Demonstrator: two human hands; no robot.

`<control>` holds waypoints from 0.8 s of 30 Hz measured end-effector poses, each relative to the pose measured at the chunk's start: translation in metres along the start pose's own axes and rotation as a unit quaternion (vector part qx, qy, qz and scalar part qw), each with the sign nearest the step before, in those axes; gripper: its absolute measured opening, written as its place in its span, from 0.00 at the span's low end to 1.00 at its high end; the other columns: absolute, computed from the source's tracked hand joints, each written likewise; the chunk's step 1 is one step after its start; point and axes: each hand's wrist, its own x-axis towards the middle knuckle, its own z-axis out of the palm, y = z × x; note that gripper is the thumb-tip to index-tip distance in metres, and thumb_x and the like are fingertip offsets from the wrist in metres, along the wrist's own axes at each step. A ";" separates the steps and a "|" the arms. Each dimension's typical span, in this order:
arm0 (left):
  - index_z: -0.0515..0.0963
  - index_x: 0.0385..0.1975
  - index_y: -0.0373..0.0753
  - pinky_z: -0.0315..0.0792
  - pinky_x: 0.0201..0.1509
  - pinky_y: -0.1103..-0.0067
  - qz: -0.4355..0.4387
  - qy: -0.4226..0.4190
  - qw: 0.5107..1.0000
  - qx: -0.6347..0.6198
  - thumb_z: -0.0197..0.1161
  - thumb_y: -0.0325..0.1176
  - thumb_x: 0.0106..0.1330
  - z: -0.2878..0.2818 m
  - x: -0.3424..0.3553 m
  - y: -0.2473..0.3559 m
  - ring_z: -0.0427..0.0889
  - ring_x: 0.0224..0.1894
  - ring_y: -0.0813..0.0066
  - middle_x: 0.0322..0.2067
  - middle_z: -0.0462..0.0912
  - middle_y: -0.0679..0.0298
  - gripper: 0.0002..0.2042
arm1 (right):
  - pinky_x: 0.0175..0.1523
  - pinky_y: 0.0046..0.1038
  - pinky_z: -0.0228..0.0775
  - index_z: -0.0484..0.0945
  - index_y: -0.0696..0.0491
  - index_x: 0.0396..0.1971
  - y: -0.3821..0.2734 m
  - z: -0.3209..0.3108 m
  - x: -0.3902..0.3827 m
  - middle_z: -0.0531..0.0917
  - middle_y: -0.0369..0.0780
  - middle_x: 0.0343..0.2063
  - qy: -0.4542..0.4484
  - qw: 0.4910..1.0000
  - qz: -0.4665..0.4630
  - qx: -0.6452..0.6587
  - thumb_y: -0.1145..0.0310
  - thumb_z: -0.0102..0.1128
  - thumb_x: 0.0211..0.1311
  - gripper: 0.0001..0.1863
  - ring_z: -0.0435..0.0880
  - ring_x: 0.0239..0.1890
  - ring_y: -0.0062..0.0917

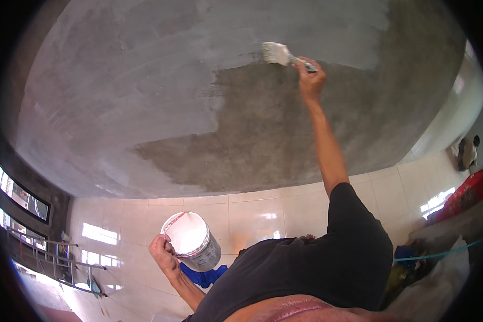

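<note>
My right hand [312, 79] is closed around the handle of a wide paintbrush [277, 54], raised at the end of my stretched-out arm. The brush's pale, paint-coated bristles point left against the wall [284, 123], at the border between a lighter grey coated area and darker bare plaster. Low on the left, my left hand [164, 252] is closed at the rim of a paint bucket [204, 256], gripping its red handle. White paint [187, 234] shows inside the bucket, which hangs slightly tilted by my side.
Glossy beige tiles [257, 214] cover the floor below the wall. A metal ladder [64, 263] is at the left near barred windows [21, 193]. Red cloth [461, 198] and a whitish sheet [440, 284] lie at the right, with a thin teal line [440, 253] across them.
</note>
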 end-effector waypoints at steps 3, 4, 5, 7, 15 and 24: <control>0.72 0.17 0.36 0.41 0.12 0.84 0.004 -0.007 1.000 0.007 0.52 0.31 0.63 -0.001 0.001 -0.001 0.48 0.10 0.90 0.09 0.57 0.77 0.12 | 0.35 0.22 0.76 0.84 0.61 0.38 -0.007 -0.047 0.006 0.87 0.42 0.28 0.095 0.986 -0.066 -0.117 0.73 0.67 0.58 0.10 0.87 0.30 0.22; 0.72 0.17 0.36 0.41 0.12 0.84 0.000 -0.008 1.000 0.008 0.52 0.31 0.63 -0.002 0.001 -0.001 0.48 0.10 0.90 0.09 0.57 0.77 0.12 | 0.34 0.24 0.76 0.84 0.61 0.38 -0.012 -0.052 0.005 0.88 0.43 0.28 0.128 0.974 -0.096 -0.157 0.73 0.67 0.57 0.10 0.87 0.30 0.23; 0.72 0.17 0.36 0.41 0.12 0.84 -0.005 -0.008 1.000 0.008 0.52 0.31 0.63 -0.003 0.001 -0.001 0.48 0.10 0.89 0.09 0.57 0.77 0.12 | 0.32 0.26 0.76 0.84 0.60 0.38 -0.017 -0.050 0.004 0.87 0.44 0.25 0.144 0.961 -0.118 -0.206 0.72 0.67 0.57 0.10 0.86 0.27 0.25; 0.72 0.17 0.36 0.42 0.12 0.84 -0.009 -0.018 1.000 0.009 0.52 0.31 0.63 -0.004 0.003 -0.001 0.48 0.10 0.89 0.09 0.57 0.76 0.12 | 0.27 0.30 0.74 0.84 0.58 0.37 -0.026 -0.048 -0.003 0.84 0.45 0.21 0.179 0.921 -0.154 -0.311 0.71 0.66 0.56 0.10 0.85 0.23 0.30; 0.71 0.17 0.37 0.41 0.13 0.84 0.011 -0.046 0.999 0.026 0.52 0.31 0.62 0.001 0.008 0.003 0.49 0.10 0.89 0.09 0.57 0.76 0.12 | 0.27 0.32 0.76 0.79 0.65 0.39 -0.043 0.120 -0.079 0.81 0.49 0.21 0.054 0.946 -0.239 -0.210 0.77 0.62 0.49 0.15 0.83 0.22 0.39; 0.71 0.17 0.37 0.40 0.13 0.85 0.012 -0.042 0.999 0.017 0.52 0.30 0.64 -0.005 0.012 0.000 0.50 0.11 0.90 0.10 0.58 0.76 0.12 | 0.28 0.27 0.74 0.83 0.60 0.37 -0.077 0.129 -0.083 0.84 0.47 0.21 -0.124 0.989 -0.080 -0.027 0.72 0.65 0.56 0.10 0.85 0.22 0.29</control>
